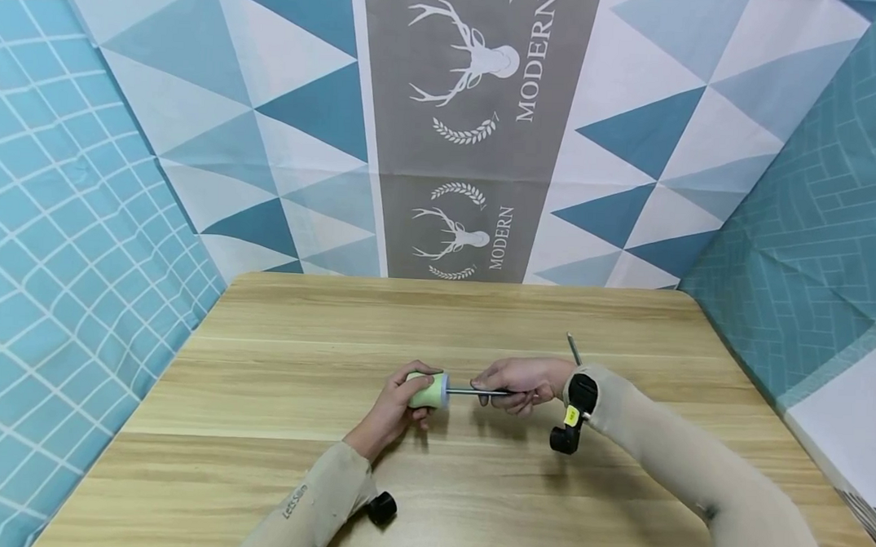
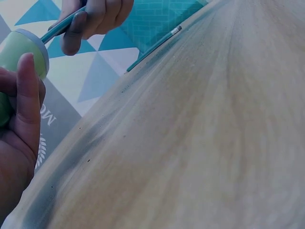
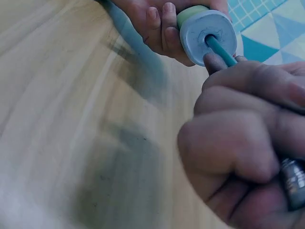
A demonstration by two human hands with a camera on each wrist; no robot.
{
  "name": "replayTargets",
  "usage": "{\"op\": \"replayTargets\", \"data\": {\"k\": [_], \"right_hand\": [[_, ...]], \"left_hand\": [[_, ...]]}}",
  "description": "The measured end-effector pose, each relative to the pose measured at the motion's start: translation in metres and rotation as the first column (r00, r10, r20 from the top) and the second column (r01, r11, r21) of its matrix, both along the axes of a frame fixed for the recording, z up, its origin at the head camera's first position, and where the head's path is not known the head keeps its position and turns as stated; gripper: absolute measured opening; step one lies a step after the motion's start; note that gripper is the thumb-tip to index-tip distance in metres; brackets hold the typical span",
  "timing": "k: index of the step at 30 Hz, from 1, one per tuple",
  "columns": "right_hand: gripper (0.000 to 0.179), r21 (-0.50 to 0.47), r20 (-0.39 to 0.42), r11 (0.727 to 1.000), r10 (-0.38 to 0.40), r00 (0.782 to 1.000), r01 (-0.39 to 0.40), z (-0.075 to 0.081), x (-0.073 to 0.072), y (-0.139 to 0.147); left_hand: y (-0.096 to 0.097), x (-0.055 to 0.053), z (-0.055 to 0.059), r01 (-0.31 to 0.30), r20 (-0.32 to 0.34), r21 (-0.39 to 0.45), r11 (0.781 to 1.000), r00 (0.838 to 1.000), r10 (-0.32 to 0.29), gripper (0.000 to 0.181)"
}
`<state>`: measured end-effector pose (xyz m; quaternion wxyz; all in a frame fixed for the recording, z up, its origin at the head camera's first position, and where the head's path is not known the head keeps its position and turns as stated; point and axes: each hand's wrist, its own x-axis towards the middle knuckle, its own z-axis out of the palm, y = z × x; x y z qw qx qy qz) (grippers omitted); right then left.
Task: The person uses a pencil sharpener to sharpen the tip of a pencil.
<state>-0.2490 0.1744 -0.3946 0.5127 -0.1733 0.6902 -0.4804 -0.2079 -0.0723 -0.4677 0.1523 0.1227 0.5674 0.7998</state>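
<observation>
My left hand point(image 1: 390, 408) grips a small light-green pencil sharpener point(image 1: 424, 390), a rounded body with a pale grey-blue end face. That face points right, toward my right hand point(image 1: 521, 382), whose fingers and thumb pinch a dark teal pencil point(image 1: 465, 391). In the right wrist view the pencil point(image 3: 221, 50) enters the round hole in the sharpener's end face point(image 3: 195, 36); its tip is hidden inside. Both hands are held just over the table. A second pencil point(image 1: 573, 347) lies beyond my right wrist; the left wrist view shows this pencil point(image 2: 153, 49) with a pale end.
The wooden table point(image 1: 292, 414) spans the space below, its back edge against a patterned cloth point(image 1: 297, 137). Blue cloths hang at the left and right sides. A white surface point(image 1: 850, 422) borders the table on the right. Wrist cameras point(image 1: 566, 439) sit on both sleeves.
</observation>
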Motion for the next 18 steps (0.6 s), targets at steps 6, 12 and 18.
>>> {"op": "replayTargets", "data": {"k": [6, 12, 18], "right_hand": [[0.037, 0.099, -0.359, 0.994, -0.005, 0.933, 0.043, 0.009, 0.006, 0.003], [0.028, 0.085, -0.788, 0.989, -0.008, 0.616, 0.122, 0.019, 0.027, 0.009], [0.020, 0.182, -0.937, 0.978, 0.203, -0.284, 0.097, 0.002, 0.042, 0.008]], "left_hand": [[0.000, 0.000, 0.000, -0.005, 0.010, -0.006, 1.000, 1.000, 0.005, 0.017], [0.000, 0.000, 0.000, -0.013, 0.023, -0.006, 1.000, 1.000, 0.013, 0.014], [0.000, 0.000, 0.001, -0.018, 0.026, 0.008, 1.000, 1.000, 0.017, 0.014]]}}
